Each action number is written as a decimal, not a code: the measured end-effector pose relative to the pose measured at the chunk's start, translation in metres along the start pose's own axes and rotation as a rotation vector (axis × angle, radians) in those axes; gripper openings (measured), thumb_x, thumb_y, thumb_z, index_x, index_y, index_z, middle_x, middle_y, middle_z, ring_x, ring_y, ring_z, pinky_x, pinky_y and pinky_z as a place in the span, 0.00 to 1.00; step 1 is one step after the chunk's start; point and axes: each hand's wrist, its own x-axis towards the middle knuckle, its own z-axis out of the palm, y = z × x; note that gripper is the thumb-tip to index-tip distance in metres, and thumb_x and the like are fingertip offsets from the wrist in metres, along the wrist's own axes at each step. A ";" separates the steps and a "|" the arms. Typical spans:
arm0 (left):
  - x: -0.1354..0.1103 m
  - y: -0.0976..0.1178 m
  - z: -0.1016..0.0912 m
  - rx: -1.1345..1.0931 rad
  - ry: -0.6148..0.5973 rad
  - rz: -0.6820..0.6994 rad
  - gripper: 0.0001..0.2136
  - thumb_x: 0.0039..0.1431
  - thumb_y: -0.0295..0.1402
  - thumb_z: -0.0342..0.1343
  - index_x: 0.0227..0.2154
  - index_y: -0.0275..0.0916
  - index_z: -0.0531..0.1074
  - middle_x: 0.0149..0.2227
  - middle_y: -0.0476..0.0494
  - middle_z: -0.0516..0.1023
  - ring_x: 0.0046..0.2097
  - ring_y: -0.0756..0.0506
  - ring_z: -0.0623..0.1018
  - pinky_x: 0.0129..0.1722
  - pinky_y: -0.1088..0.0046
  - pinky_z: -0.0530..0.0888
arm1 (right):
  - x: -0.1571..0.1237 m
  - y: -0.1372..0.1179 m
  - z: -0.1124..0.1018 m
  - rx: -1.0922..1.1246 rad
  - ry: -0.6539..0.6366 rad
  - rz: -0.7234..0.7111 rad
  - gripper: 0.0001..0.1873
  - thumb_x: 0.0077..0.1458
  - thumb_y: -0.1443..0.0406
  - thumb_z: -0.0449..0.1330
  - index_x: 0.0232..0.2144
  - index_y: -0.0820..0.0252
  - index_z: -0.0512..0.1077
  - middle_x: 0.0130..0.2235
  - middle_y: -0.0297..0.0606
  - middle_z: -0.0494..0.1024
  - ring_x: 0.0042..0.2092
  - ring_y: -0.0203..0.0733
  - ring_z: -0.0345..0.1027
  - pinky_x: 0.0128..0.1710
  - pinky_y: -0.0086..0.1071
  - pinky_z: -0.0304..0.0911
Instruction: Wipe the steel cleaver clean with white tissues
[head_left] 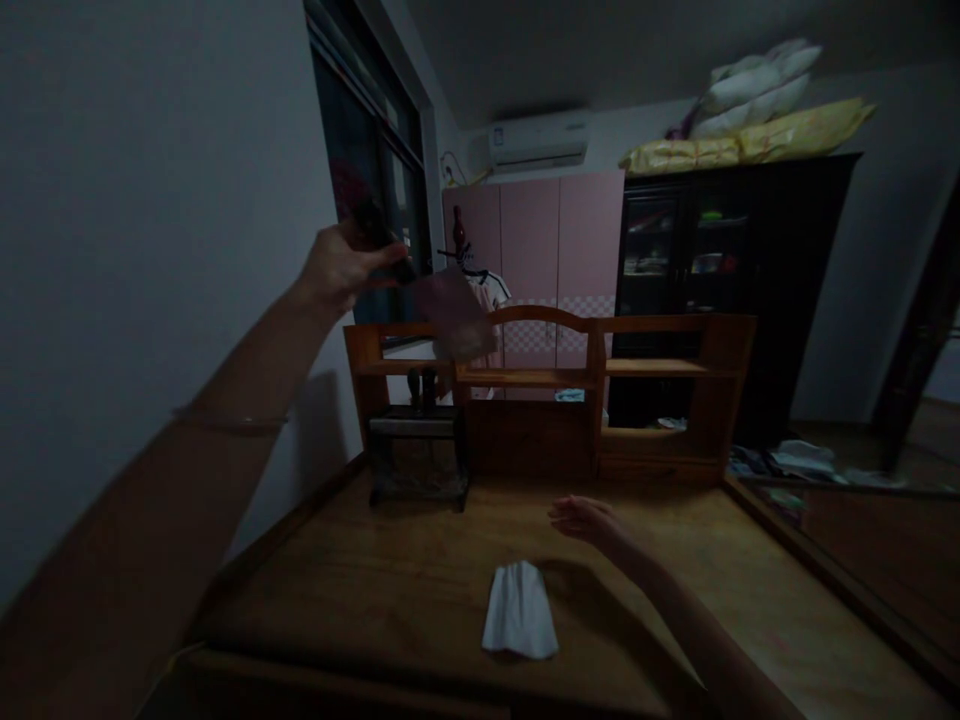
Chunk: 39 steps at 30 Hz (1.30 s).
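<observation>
My left hand (pixel 341 265) is raised at the upper left, closed round the black handle of a kitchen cleaver (pixel 455 315). Its broad blade points down and to the right and looks slightly blurred. Below it, a dark knife rack (pixel 416 428) stands on the wooden surface, with black handles sticking up from its top. My right hand (pixel 583 518) hovers over the wood right of centre, fingers stretched loosely to the left and holding nothing. In front of it lies a folded white cloth or paper towel (pixel 520 612).
A wooden shelf unit (pixel 540 378) runs along the back of the wooden surface (pixel 360 590). A wall (pixel 187 180) and window rise at the left. Behind are a pink wardrobe (pixel 529 235), a dark cabinet (pixel 795 240) and an air conditioner (pixel 540 140). The room is dim.
</observation>
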 end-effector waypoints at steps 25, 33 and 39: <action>0.016 -0.069 0.008 0.406 -0.140 -0.227 0.22 0.39 0.28 0.67 0.39 0.36 0.69 0.34 0.47 0.74 0.40 0.42 0.76 0.42 0.58 0.74 | 0.001 0.058 -0.077 0.201 0.348 0.044 0.15 0.45 0.56 0.67 0.30 0.62 0.77 0.29 0.42 0.80 0.32 0.43 0.74 0.38 0.35 0.69; 0.003 -0.089 0.010 0.329 -0.128 -0.338 0.18 0.41 0.27 0.65 0.37 0.36 0.67 0.31 0.48 0.72 0.34 0.45 0.75 0.35 0.63 0.75 | 0.005 0.062 -0.081 0.193 0.344 0.044 0.14 0.46 0.55 0.66 0.29 0.61 0.76 0.29 0.43 0.78 0.31 0.44 0.74 0.39 0.37 0.68; 0.005 -0.096 0.004 0.414 -0.116 -0.342 0.20 0.41 0.28 0.66 0.39 0.36 0.68 0.33 0.48 0.73 0.35 0.45 0.75 0.37 0.62 0.75 | 0.000 0.056 -0.073 0.174 0.347 0.028 0.15 0.46 0.55 0.66 0.30 0.62 0.76 0.29 0.44 0.78 0.32 0.46 0.74 0.40 0.40 0.68</action>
